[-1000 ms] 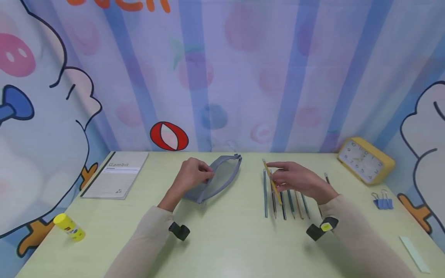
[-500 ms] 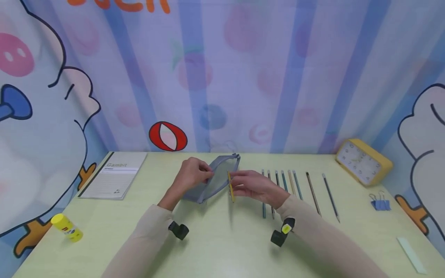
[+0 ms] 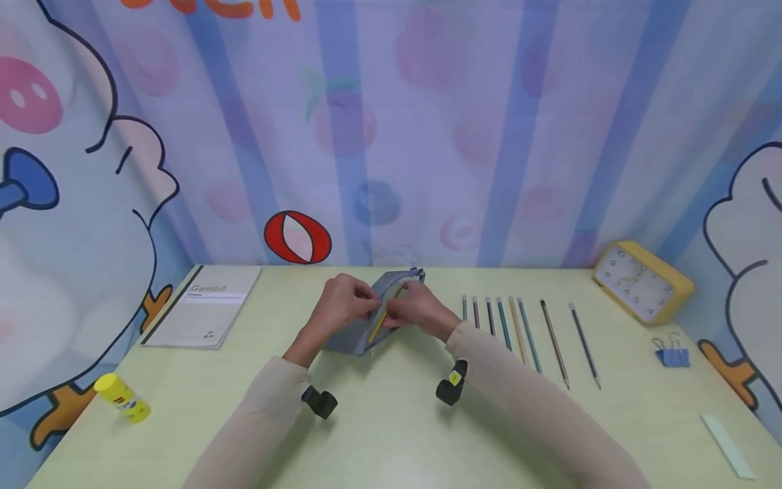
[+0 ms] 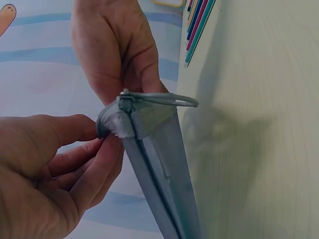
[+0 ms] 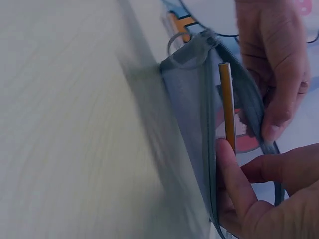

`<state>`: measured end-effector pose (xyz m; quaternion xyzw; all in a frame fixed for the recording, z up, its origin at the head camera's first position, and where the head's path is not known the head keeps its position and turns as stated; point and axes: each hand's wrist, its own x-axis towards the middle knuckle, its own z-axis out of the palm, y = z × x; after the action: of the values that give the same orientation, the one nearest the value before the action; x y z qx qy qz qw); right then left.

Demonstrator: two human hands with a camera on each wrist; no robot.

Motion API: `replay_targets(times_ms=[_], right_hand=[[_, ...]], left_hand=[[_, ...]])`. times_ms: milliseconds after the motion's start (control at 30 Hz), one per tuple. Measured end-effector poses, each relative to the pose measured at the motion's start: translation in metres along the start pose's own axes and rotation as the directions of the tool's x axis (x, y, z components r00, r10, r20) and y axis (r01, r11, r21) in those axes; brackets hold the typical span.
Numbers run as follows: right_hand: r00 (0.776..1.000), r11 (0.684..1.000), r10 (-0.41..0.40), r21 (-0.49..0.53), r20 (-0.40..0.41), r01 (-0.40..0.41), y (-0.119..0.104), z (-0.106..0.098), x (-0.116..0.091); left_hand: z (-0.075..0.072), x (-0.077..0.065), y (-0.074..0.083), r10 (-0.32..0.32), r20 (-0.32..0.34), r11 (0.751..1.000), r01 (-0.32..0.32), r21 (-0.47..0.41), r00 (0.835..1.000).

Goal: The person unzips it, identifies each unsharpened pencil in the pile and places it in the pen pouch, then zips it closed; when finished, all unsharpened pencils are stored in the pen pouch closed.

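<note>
A grey zip pencil pouch [image 3: 343, 341] stands on the table, its mouth spread toward the right. My left hand [image 3: 342, 302] pinches the near-left edge of that mouth between thumb and fingers. From the other side, my right hand [image 3: 423, 309] holds a yellow pencil [image 3: 377, 327] inside the opening. The right wrist view shows the pencil [image 5: 228, 107] between the two zipped edges of the pouch [image 5: 187, 94], with thumb and fingers around its lower part. In the left wrist view the pouch's end with a ring loop [image 4: 187, 102] hides the pencil.
Several pencils [image 3: 518, 326] lie side by side to the right of the pouch. Further right are a yellow clock [image 3: 641, 282], blue binder clips [image 3: 672, 356] and a pale green strip [image 3: 727, 446]. On the left lie a notebook [image 3: 201, 309] and a yellow glue stick [image 3: 122, 399].
My right hand has carried the yellow pencil leftward from above the row of pencils into the pouch's mouth. The left hand has stayed on the pouch's edge.
</note>
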<state>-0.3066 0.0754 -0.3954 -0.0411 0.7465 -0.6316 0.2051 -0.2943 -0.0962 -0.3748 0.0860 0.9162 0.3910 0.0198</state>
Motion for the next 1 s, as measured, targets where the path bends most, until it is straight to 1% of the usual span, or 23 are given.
replay_targets(times_ms=[67,133,233,333,500,633,700,833,900,1000], right_hand=[[0.999,0.998,-0.020,-0.064,-0.039,0.017,0.001,0.003,0.004],[0.997,0.995,-0.031,-0.102,-0.066,0.024,0.001,0.006,0.006],[0.994,0.992,-0.043,-0.125,-0.102,0.030,0.002,0.009,0.008],[0.991,0.991,-0.037,-0.135,-0.126,0.020,0.003,0.011,0.008],[0.990,0.986,-0.039,-0.166,-0.134,0.016,0.003,0.010,0.001],[0.993,0.979,-0.051,-0.203,-0.103,0.029,0.000,0.008,-0.013],[0.995,0.979,-0.064,-0.200,-0.075,0.048,0.001,0.004,-0.024],[0.993,0.971,-0.104,-0.223,-0.058,0.089,0.002,-0.009,-0.047],[0.990,0.958,-0.122,-0.269,-0.076,0.097,0.003,-0.020,-0.057],[0.981,0.920,-0.166,-0.372,-0.097,0.119,0.004,-0.036,-0.070]], left_hand=[[0.000,0.000,0.000,0.000,-0.004,1.000,0.000,0.014,1.000],[-0.001,0.000,0.001,0.005,-0.008,1.000,-0.005,0.026,1.000],[-0.001,0.000,0.001,0.020,-0.012,0.999,-0.020,0.035,1.000],[-0.002,0.000,0.001,0.028,-0.015,0.999,-0.027,0.034,1.000],[-0.003,-0.002,0.001,0.011,-0.018,1.000,-0.010,0.022,1.000],[-0.004,-0.004,0.001,-0.014,-0.015,1.000,0.014,0.015,1.000],[-0.004,-0.004,0.001,-0.019,-0.015,1.000,0.019,0.007,1.000],[-0.005,-0.005,-0.001,-0.013,-0.017,1.000,0.013,-0.007,1.000],[-0.005,-0.005,-0.002,-0.003,-0.018,1.000,0.003,-0.010,1.000],[-0.007,-0.006,-0.005,0.001,-0.023,1.000,-0.001,-0.015,1.000]])
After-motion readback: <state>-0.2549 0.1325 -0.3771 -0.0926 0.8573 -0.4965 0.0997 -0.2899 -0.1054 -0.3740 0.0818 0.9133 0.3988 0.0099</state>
